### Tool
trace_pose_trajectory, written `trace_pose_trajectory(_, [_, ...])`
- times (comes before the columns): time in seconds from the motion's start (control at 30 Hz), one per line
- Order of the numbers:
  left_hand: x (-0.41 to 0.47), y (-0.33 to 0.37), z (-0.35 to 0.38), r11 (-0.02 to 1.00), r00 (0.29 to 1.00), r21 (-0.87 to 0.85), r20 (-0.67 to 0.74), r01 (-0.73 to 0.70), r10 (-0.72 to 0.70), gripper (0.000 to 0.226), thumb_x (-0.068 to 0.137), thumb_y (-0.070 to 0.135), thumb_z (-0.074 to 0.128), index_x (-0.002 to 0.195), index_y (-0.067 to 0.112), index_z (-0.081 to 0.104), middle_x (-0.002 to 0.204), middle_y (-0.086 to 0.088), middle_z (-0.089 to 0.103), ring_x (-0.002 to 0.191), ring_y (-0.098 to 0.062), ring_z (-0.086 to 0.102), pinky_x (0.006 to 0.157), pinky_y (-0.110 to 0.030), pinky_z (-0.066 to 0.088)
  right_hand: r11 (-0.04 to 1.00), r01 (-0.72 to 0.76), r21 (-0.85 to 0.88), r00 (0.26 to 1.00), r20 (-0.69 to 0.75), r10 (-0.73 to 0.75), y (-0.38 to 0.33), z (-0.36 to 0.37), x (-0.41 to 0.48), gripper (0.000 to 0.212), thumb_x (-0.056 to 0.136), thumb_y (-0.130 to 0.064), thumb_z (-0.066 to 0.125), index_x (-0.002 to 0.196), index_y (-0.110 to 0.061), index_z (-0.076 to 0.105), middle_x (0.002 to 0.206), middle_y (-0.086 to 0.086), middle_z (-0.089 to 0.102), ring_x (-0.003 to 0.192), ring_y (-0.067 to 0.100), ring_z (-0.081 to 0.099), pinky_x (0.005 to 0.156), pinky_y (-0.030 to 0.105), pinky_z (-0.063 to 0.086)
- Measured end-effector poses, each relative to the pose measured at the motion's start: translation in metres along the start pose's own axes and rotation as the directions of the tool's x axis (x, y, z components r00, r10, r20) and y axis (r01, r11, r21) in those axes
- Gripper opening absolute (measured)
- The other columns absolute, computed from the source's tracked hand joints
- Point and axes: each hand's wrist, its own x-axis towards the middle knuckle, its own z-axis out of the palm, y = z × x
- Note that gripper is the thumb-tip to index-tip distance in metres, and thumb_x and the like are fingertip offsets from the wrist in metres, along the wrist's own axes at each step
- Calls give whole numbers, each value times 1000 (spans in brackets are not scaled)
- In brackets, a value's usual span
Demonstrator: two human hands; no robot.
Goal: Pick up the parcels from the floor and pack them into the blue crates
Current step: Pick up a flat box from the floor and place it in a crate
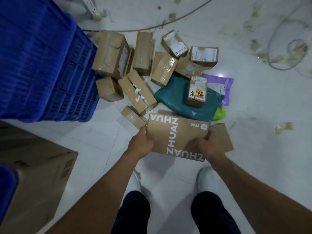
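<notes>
As both hands (141, 143) clasp it — flat, matte cardboard parcel (175, 134)

Blue crate (42, 65) blocks left; parcel pile (143, 65) ahead; bare floor (261, 107) right.

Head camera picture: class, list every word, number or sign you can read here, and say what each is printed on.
"ZHUAN ZHUAN" in large white letters, last letter hidden, on the flat brown box in the grip of the left hand and right hand.
White logo and small characters on the same box: too small to read.
Red and black handwriting on the small upright carton: illegible.
White shipping labels on the other cartons and on the purple mailer: blurred.
</notes>
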Motion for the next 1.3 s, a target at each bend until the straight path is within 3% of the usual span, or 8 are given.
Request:
trace_pose_trajectory(0.3, [-154, 87, -92, 992, 996, -120, -82, -41, 31, 58, 90, 38, 63, 143, 27, 43, 132, -4, 58, 119, -28, 55, 103, -38, 46, 989, 138, -57, 990, 34, -136, -147, -145, -187, 56, 86, -28, 61, 138, -20, 44, 123, 9, 61, 110, 32, 59, 91, 36, 46])
trace_pose_trajectory(0.4, [-213, 109, -123, 984, 986, -166, -165, -67, 39, 57, 87, 41, 65, 139, 27, 46, 127, -3, 59, 117, -27, 55, 102, -39, 47, 971, 228, -71, 973, 40, -226, -179, -187, -236, 56, 88, -29, 60, 140, -19, 43, 131, 9, 58, 118, 33, 55, 99, 41, 44])
trace_pose_trajectory(0.6, [-333, 140, -181, 967, 933, -219, -356, -134, 48, 55, 87, 43, 69, 134, 21, 52, 118, -2, 63, 112, -27, 59, 98, -41, 50, 898, 428, -103, 900, 133, -414, -249, -252, -345, 58, 90, -22, 59, 145, -17, 39, 134, 10, 55, 119, 31, 54, 89, 32, 42])
trace_pose_trajectory(0.7, [-392, 142, -198, 949, 903, -280, -430, -146, 12, 52, 81, 45, 71, 125, 22, 57, 114, 1, 63, 110, -28, 60, 92, -48, 53, 847, 515, -131, 853, 177, -492, -271, -272, -396, 55, 89, -25, 60, 141, -18, 43, 130, 8, 59, 115, 30, 57, 97, 36, 46])
trace_pose_trajectory(0.9, [-467, 103, -232, 905, 843, -408, -524, -122, -122, 56, 76, 53, 69, 121, 24, 53, 118, 0, 62, 106, -26, 60, 89, -48, 55, 724, 670, -162, 736, 273, -620, -307, -263, -479, 56, 84, -26, 62, 137, -21, 45, 123, 8, 63, 106, 28, 61, 91, 35, 50])
trace_pose_trajectory(1.03, [-504, 67, -262, 873, 793, -470, -578, -132, -192, 50, 81, 48, 70, 120, 22, 53, 117, 0, 60, 101, -25, 60, 62, -36, 58, 631, 753, -190, 655, 311, -688, -327, -233, -528, 58, 78, -29, 62, 134, -23, 48, 118, 5, 65, 99, 27, 63, 91, 39, 52])
trace_pose_trajectory(1.13, [-527, 30, -286, 872, 749, -471, -624, -134, -222, 55, 79, 53, 68, 123, 23, 56, 119, 0, 64, 102, -24, 60, 86, -47, 56, 555, 811, -187, 583, 350, -734, -343, -201, -567, 59, 79, -27, 65, 136, -22, 47, 117, 4, 64, 98, 28, 64, 91, 42, 53])
trace_pose_trajectory(1.3, [-576, -43, -326, 839, 665, -519, -686, -163, -295, 52, 82, 49, 69, 123, 20, 57, 122, -2, 63, 109, -26, 59, 94, -42, 50, 452, 872, -186, 487, 417, -767, -359, -127, -629, 64, 74, -33, 67, 133, -22, 48, 123, 4, 61, 107, 27, 60, 93, 36, 49])
